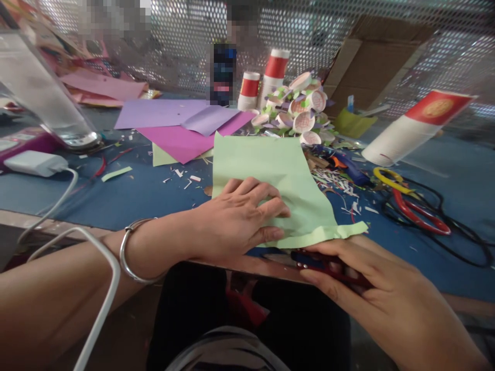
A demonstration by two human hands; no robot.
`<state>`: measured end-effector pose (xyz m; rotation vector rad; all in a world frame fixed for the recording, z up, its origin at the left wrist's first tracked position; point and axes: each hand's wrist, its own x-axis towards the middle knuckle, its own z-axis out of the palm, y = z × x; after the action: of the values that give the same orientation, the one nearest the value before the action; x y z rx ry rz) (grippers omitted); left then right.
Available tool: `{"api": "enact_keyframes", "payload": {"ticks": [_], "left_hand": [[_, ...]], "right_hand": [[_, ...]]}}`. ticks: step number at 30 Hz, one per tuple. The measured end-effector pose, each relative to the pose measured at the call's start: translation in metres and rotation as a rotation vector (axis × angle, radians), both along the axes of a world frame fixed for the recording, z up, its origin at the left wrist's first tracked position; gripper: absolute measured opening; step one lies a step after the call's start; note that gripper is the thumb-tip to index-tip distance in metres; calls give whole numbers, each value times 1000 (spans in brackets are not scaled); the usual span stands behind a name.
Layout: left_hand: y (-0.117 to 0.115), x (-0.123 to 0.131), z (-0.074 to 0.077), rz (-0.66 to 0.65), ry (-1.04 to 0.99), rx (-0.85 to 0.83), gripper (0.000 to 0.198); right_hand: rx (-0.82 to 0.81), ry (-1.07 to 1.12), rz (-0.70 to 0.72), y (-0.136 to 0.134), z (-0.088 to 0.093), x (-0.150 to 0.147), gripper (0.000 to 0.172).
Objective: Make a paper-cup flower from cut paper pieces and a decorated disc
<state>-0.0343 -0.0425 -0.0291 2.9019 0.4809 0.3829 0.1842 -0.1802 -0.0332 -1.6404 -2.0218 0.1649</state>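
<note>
A perforated metal screen [174,62] closes off the back of the scene, and a blue table [154,206] spreads in front of it. The green paper [263,159] lies on the table at the centre of the frame, its near edge close to the table's front edge. The left hand [247,214] rests palm down on the sheet, fingers loosely spread, gripping nothing. At lower right, the right hand [363,278] is curled around the scissors [317,261]; a blade shows just below the paper, but how far apart the blades stand cannot be told.

A narrow strip [336,232] runs along the near edge and reaches over the right hand's fingers, apparently partly cut. To trim well, the left hand would do best to press flat near the line, thumb clear of the blades, because the thin sheet already ripples at right and would buckle easily. Long, even strokes should keep the strip's width steady. Slack matters too (the white cord [112,288] crosses the left forearm and could snag when the sheet is turned). The scraps [340,185] at right of centre are best kept from under the paper, where they could lift it unevenly.
</note>
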Motion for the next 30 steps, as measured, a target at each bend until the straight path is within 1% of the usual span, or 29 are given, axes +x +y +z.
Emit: {"api": "enact_keyframes", "payload": {"ticks": [3,8,12,14,18,20,22,25,30], "left_hand": [[0,0,-1,-6,-4,2,38],[1,0,-2,-9,-13,10,48],[1,-1,3,-8,-8,-25,35],[0,-3,6,-8,-39,-48,34],[-4,-7,13,64,-85,-69,32],[-7,-8,15,104,-43,-118,30],[-10,-9,16,117,13,-191,29],[-13,-8,17,98,65,-275,24],[-18,-7,20,65,69,-394,19]], "right_hand": [[31,-22,0,2,1,-3,21],[45,-37,5,2,1,-4,22],[16,-29,1,1,1,1,20],[1,-22,-8,0,1,2,20],[-4,-16,-18,-3,3,4,20],[-12,-27,-2,-4,3,4,19],[-11,-33,9,-5,4,5,16],[-8,-51,17,-8,3,5,15],[-8,-100,46,-14,3,8,16]]}}
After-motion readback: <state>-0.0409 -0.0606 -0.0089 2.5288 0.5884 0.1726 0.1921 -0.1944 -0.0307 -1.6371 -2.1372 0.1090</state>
